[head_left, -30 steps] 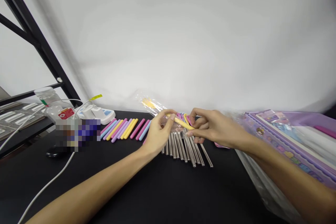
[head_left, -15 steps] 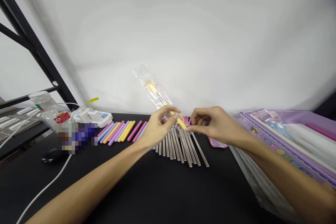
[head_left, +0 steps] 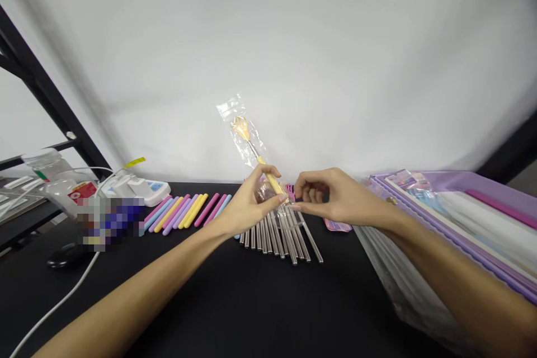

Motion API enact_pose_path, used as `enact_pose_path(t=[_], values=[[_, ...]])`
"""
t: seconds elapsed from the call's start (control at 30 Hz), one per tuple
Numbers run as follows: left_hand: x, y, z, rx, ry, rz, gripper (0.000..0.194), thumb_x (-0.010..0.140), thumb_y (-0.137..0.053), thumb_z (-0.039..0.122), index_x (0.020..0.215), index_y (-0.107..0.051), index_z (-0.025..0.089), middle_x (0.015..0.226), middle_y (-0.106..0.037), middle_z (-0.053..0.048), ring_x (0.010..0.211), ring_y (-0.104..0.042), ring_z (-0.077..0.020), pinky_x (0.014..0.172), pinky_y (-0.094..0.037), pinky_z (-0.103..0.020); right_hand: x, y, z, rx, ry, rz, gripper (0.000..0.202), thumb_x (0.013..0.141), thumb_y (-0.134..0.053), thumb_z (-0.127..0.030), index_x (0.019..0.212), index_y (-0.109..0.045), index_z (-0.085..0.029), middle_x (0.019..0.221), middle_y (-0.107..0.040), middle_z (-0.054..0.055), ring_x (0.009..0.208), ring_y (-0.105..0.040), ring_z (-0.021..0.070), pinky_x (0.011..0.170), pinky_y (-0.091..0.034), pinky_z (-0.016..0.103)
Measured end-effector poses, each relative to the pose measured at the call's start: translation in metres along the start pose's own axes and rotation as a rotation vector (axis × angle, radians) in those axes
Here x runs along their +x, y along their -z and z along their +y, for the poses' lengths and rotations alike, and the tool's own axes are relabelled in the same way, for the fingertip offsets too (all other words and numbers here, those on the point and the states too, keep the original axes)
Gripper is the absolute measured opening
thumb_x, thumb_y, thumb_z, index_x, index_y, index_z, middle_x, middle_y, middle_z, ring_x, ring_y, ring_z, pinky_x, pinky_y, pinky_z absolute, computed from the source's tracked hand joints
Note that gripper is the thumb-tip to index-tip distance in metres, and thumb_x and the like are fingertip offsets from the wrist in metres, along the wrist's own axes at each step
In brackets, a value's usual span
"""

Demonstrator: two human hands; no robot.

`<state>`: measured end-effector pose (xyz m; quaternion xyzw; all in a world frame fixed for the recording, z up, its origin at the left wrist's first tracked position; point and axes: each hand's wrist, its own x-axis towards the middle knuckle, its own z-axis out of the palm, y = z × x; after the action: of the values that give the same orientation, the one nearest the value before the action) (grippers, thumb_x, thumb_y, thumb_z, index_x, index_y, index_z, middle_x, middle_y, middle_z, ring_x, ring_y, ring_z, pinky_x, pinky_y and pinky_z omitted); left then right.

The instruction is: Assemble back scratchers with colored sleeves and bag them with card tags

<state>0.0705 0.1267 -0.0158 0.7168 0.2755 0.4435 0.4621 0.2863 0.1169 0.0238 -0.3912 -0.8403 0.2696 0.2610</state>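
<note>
My left hand is closed around a yellow back scratcher with a hand-shaped head and a metal shaft. A clear plastic bag encloses it, and the head points up and away to the left. At the bag's lower end my right hand pinches the film between thumb and curled fingers. Below both hands, several metal tubes lie fanned out on the black table. Bright pink pieces show partly between the hands; their full shape is hidden.
Several pink, blue, purple and yellow sticks lie in a row on the left. Beyond them are a power strip, a clear jar, a white cable and a black mouse. A purple box stands at the right.
The bagged back scratcher has tilted a little more upright, and the bag's lower end now shows below the handle. My right hand stays by that end. The view has shifted slightly.
</note>
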Motion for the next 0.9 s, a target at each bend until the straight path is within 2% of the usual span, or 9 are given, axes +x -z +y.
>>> enact_pose_path(t=[0.1, 0.17, 0.3, 0.43, 0.53, 0.63, 0.7, 0.8, 0.9], values=[[0.001, 0.004, -0.002, -0.042, -0.017, -0.026, 0.037, 0.082, -0.07, 0.028, 0.11, -0.045, 0.023, 0.094, -0.057, -0.002, 0.082, -0.061, -0.015, 0.075, -0.051, -0.031, -0.006, 0.008, 0.0, -0.026, 0.003, -0.089, 0.02, 0.078, -0.063, -0.023, 0.099, -0.064, -0.023, 0.081, -0.057, 0.0, 0.065, -0.048, 0.0122, 0.06, -0.042, 0.027], [0.002, 0.006, -0.004, -0.076, -0.027, -0.008, 0.044, 0.078, -0.074, 0.026, 0.11, -0.044, 0.024, 0.097, -0.056, -0.002, 0.084, -0.061, -0.0151, 0.074, -0.053, -0.031, -0.007, 0.01, 0.001, -0.067, 0.025, -0.135, 0.026, 0.079, -0.065, -0.025, 0.105, -0.067, -0.027, 0.093, -0.056, 0.002, 0.071, -0.05, 0.0139, 0.066, -0.045, 0.029], [0.004, 0.008, -0.004, -0.118, -0.003, 0.023, 0.046, 0.074, -0.079, 0.029, 0.105, -0.045, 0.023, 0.092, -0.056, 0.0, 0.08, -0.059, -0.0141, 0.071, -0.052, -0.03, -0.003, 0.004, 0.003, -0.1, 0.099, -0.148, 0.019, 0.078, -0.073, -0.044, 0.09, -0.075, -0.029, 0.096, -0.051, 0.003, 0.083, -0.052, 0.0175, 0.072, -0.045, 0.032], [0.003, 0.01, 0.001, 0.057, -0.063, 0.012, 0.022, 0.085, -0.068, 0.035, 0.096, -0.057, 0.02, 0.094, -0.059, -0.003, 0.089, -0.057, -0.0155, 0.083, -0.048, -0.031, 0.001, -0.003, 0.002, -0.014, 0.137, -0.064, 0.019, 0.084, -0.068, -0.044, 0.084, -0.074, -0.027, 0.099, -0.055, 0.004, 0.093, -0.055, 0.0193, 0.083, -0.044, 0.034], [0.002, 0.01, 0.003, 0.088, -0.059, -0.088, 0.029, 0.098, -0.045, 0.042, 0.1, -0.063, 0.02, 0.099, -0.06, -0.006, 0.094, -0.058, -0.0176, 0.084, -0.048, -0.033, 0.002, -0.006, 0.002, 0.061, 0.063, -0.036, 0.025, 0.084, -0.066, -0.047, 0.085, -0.071, -0.023, 0.095, -0.062, 0.004, 0.087, -0.058, 0.0188, 0.078, -0.045, 0.034], [0.0, 0.009, 0.0, 0.12, -0.092, -0.095, 0.026, 0.088, -0.064, 0.038, 0.106, -0.062, 0.02, 0.103, -0.06, -0.007, 0.098, -0.059, -0.0198, 0.086, -0.049, -0.035, 0.004, -0.006, 0.004, 0.155, -0.087, -0.038, 0.031, 0.08, -0.069, -0.051, 0.082, -0.066, -0.019, 0.083, -0.065, 0.003, 0.08, -0.06, 0.0187, 0.074, -0.046, 0.033], [-0.001, 0.007, -0.003, 0.14, -0.12, -0.093, 0.036, 0.078, -0.074, 0.029, 0.11, -0.061, 0.021, 0.11, -0.06, -0.007, 0.103, -0.058, -0.0215, 0.089, -0.049, -0.037, 0.005, -0.006, 0.006, 0.251, -0.181, -0.069, 0.034, 0.074, -0.074, -0.049, 0.081, -0.062, -0.018, 0.078, -0.066, 0.003, 0.079, -0.062, 0.0193, 0.074, -0.048, 0.033], [-0.003, 0.004, -0.003, 0.093, -0.087, -0.133, 0.049, 0.077, -0.074, 0.024, 0.122, -0.055, 0.024, 0.118, -0.059, -0.008, 0.102, -0.061, -0.0213, 0.09, -0.052, -0.039, 0.006, -0.004, 0.01, 0.335, -0.275, -0.108, 0.039, 0.068, -0.08, -0.046, 0.088, -0.062, -0.018, 0.075, -0.068, 0.003, 0.072, -0.062, 0.0178, 0.069, -0.049, 0.031], [-0.003, 0.005, 0.0, 0.038, -0.015, -0.133, 0.07, 0.074, -0.078, 0.025, 0.136, -0.044, 0.029, 0.121, -0.058, -0.009, 0.089, -0.064, -0.0182, 0.083, -0.056, -0.038, 0.005, -0.001, 0.011, 0.28, -0.33, -0.221, 0.037, 0.072, -0.078, -0.045, 0.094, -0.068, -0.018, 0.078, -0.071, 0.005, 0.071, -0.061, 0.0169, 0.065, -0.047, 0.03]])
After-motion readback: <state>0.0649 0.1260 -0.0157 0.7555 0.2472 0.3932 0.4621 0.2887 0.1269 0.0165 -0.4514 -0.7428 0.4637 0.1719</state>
